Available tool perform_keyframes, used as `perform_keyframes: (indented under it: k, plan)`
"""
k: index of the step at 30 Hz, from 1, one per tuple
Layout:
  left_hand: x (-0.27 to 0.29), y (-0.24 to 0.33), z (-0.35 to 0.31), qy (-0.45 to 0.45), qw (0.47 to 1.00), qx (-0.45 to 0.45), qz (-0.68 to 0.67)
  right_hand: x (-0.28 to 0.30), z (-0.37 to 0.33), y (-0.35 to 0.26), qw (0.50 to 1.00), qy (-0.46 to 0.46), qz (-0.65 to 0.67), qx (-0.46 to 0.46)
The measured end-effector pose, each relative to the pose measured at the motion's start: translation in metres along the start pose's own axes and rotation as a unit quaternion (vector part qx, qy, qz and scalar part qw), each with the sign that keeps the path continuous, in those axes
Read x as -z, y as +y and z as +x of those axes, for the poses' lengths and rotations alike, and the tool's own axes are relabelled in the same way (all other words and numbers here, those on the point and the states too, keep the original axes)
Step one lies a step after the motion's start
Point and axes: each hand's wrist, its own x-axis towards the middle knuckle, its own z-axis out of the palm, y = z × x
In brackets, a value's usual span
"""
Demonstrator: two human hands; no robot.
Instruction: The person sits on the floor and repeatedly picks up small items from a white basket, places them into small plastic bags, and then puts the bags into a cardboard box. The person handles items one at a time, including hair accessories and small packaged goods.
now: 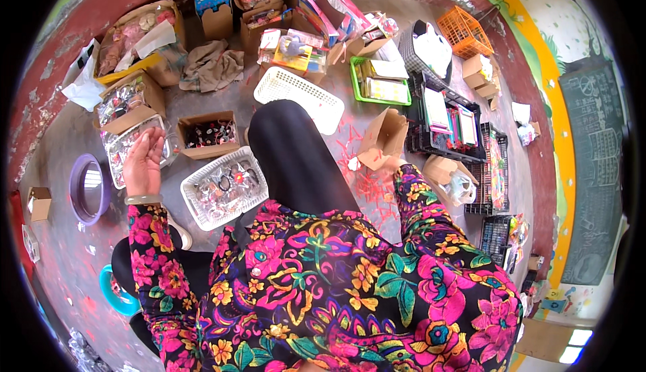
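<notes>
My left hand is raised on the left with its palm turned up. Its fingers are stretched and slightly curled, with nothing in them. Below and beside it is a white basket of small bagged items. A second white basket, filled with bagged hair ties and trinkets, stands nearer to my knees. At the right, my right hand grips the lower edge of a tilted, open cardboard box. The sleeve and box hide part of its fingers.
A small box of dark trinkets and an empty-looking white basket lie ahead. Black crates line the right, with a green basket nearby. A purple basin stands left. Red scraps litter the floor.
</notes>
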Motion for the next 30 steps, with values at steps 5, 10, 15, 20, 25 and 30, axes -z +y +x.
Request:
perform_keyframes:
  k: [5, 10, 15, 20, 25, 30]
  plan:
    - [-0.015, 0.002, 0.005, -0.020, 1.000, 0.002, -0.013, 0.034, 0.039, -0.026, 0.984, -0.079, 0.125, 0.096]
    - [-0.022, 0.013, -0.008, -0.037, 0.999, -0.012, -0.016, -0.055, 0.008, -0.132, 0.909, 0.138, -0.166, 0.356]
    - [-0.033, 0.017, -0.013, -0.031, 0.998, 0.008, -0.051, -0.203, -0.111, -0.220, 0.816, -0.039, -0.093, 0.570]
    - [-0.034, 0.026, -0.019, -0.032, 0.995, -0.006, -0.096, -0.327, -0.175, -0.246, 0.772, -0.281, -0.192, 0.537]
    - [-0.035, 0.028, -0.019, -0.021, 0.991, -0.038, -0.123, -0.390, -0.185, -0.229, 0.777, -0.407, -0.178, 0.445]
    - [-0.035, 0.030, -0.018, -0.013, 0.993, -0.027, -0.116, -0.401, -0.164, -0.222, 0.794, -0.431, -0.091, 0.419]
